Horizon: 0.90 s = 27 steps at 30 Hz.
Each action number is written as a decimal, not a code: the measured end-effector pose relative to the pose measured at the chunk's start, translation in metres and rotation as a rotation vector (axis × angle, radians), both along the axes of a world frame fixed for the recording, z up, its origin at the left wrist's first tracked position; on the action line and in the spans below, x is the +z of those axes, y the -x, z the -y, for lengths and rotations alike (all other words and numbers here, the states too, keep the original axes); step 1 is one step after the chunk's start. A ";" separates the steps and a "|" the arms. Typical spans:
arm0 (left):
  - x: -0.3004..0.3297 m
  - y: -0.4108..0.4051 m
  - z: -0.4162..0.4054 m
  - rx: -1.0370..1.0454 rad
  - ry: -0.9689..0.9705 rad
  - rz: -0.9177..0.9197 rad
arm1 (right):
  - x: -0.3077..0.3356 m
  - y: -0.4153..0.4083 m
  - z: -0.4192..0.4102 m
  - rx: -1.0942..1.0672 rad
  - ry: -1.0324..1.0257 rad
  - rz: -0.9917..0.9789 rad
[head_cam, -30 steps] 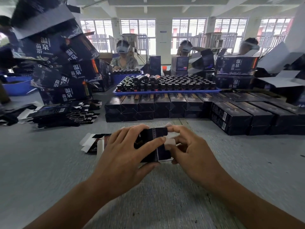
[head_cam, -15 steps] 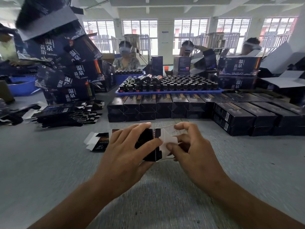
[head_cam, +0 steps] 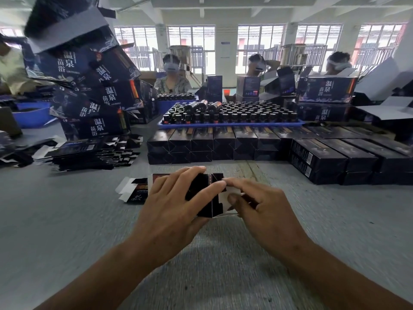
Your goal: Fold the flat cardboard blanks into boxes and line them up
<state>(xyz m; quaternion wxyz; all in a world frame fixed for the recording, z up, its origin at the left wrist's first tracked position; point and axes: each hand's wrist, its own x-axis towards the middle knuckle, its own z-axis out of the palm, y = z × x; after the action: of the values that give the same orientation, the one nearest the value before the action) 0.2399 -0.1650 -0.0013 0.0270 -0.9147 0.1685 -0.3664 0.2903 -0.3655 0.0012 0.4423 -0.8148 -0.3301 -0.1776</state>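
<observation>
Half-folded black box (head_cam: 206,198) held just above the grey tabletop (head_cam: 67,220), near centre. Left hand (head_cam: 174,206) grip curled round its body; right hand (head_cam: 263,211) grip pinching the white end flap (head_cam: 225,198). Flat blank (head_cam: 136,190) lies just left. Row of finished boxes (head_cam: 223,144) behind; blank stack (head_cam: 93,153) far left.

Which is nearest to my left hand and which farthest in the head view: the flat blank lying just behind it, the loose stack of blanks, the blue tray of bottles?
From the left hand:
1. Flat blank, on the table just behind it, to the left.
2. Stack of blanks, farther back on the left.
3. Blue tray of bottles, behind the row of folded boxes.
</observation>
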 end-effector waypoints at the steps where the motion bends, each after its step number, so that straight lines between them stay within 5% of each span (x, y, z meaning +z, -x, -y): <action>1: 0.000 0.000 -0.001 0.006 -0.008 0.010 | 0.000 0.000 0.000 0.014 0.008 -0.011; 8: 0.000 -0.001 -0.007 0.033 0.011 0.004 | 0.004 0.003 0.003 0.141 0.133 -0.158; 21: 0.003 0.004 0.003 0.016 -0.098 0.025 | 0.003 0.003 0.001 -0.027 -0.002 0.012; 27: 0.007 0.003 0.000 0.060 -0.083 0.016 | 0.006 0.004 0.002 0.083 -0.137 -0.212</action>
<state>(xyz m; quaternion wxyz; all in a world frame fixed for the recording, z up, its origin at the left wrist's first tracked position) 0.2367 -0.1652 0.0057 0.0773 -0.9144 0.1557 -0.3655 0.2863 -0.3678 0.0076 0.5365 -0.7824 -0.3019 -0.0941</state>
